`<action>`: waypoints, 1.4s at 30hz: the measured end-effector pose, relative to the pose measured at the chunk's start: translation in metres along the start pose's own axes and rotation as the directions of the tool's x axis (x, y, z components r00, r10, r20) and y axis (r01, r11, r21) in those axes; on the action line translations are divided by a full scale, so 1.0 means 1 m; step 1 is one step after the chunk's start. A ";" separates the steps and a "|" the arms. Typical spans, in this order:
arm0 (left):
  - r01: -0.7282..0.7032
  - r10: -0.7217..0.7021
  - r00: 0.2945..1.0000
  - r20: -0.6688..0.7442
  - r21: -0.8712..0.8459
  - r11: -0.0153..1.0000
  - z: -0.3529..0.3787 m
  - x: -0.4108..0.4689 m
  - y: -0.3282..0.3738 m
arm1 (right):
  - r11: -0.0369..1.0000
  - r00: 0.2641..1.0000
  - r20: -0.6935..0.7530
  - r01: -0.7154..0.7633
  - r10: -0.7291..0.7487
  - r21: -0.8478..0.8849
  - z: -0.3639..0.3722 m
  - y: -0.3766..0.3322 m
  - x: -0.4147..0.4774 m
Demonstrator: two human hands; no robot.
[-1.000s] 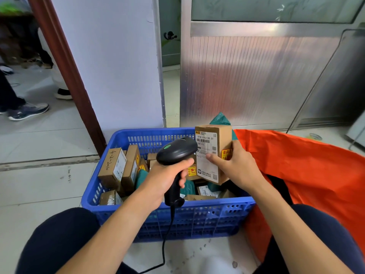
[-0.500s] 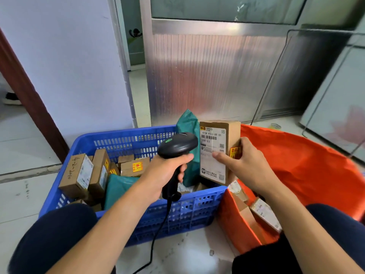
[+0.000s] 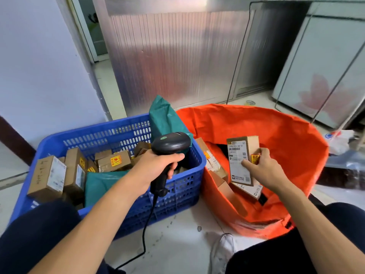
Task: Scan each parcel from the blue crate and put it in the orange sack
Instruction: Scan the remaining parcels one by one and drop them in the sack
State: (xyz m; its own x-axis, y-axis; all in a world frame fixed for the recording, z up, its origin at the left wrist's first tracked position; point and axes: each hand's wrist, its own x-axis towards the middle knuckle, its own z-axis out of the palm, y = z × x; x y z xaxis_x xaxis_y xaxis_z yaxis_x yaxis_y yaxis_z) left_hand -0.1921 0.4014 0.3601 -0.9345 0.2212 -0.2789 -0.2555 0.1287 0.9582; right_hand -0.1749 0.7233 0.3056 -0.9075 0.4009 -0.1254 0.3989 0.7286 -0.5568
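Observation:
My right hand [image 3: 265,171] grips a small cardboard parcel [image 3: 240,155] with a white shipping label, held upright inside the mouth of the orange sack [image 3: 286,139]. Several cardboard parcels [image 3: 214,165] lie in the sack beneath it. My left hand [image 3: 156,167] holds a black corded barcode scanner [image 3: 169,144] by its handle over the right end of the blue crate [image 3: 177,190]. The crate holds several brown boxes [image 3: 48,175] and green mailer bags [image 3: 164,117].
The crate and sack stand side by side on a pale tiled floor. A ribbed metal door [image 3: 177,56] and white wall stand behind them. A white appliance [image 3: 324,66] is at the far right. My knees and one white shoe [image 3: 223,252] frame the bottom.
My right hand has carried the parcel rightward from in front of the scanner over the crate into the sack's mouth. The view has swung right; the scanner stays over the crate.

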 end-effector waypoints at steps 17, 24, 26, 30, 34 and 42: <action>0.013 -0.019 0.998 0.064 0.098 0.995 0.036 0.020 -0.010 | 0.939 0.982 0.183 0.024 0.042 -0.343 0.043 0.078 0.001; 0.034 -0.041 0.996 0.079 0.090 0.995 0.040 0.022 -0.013 | 0.925 0.985 0.170 0.045 0.022 -0.378 0.052 0.080 -0.005; 0.030 -0.037 0.997 0.072 0.093 0.995 0.038 0.022 -0.013 | 0.921 0.985 0.173 0.058 0.010 -0.384 0.055 0.080 -0.005; 0.014 -0.019 0.998 0.057 0.089 0.996 0.034 0.020 -0.011 | 0.927 0.977 0.211 0.076 0.004 -0.367 0.058 0.076 -0.002; 0.011 -0.016 0.998 0.057 0.071 0.997 0.032 0.020 -0.009 | 0.923 0.965 0.260 0.061 0.043 -0.380 0.062 0.075 0.000; 0.016 -0.017 0.999 0.031 0.042 0.999 0.016 0.014 -0.013 | 0.924 0.979 0.195 0.025 0.054 -0.381 0.052 0.052 0.007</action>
State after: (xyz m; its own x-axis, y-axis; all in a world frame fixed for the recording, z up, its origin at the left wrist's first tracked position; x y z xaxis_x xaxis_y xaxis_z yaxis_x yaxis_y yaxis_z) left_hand -0.1977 0.4183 0.3432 -0.9219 0.2489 -0.2969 -0.2594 0.1725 0.9502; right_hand -0.1677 0.7350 0.2331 -0.8928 0.3241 -0.3127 0.3966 0.8948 -0.2050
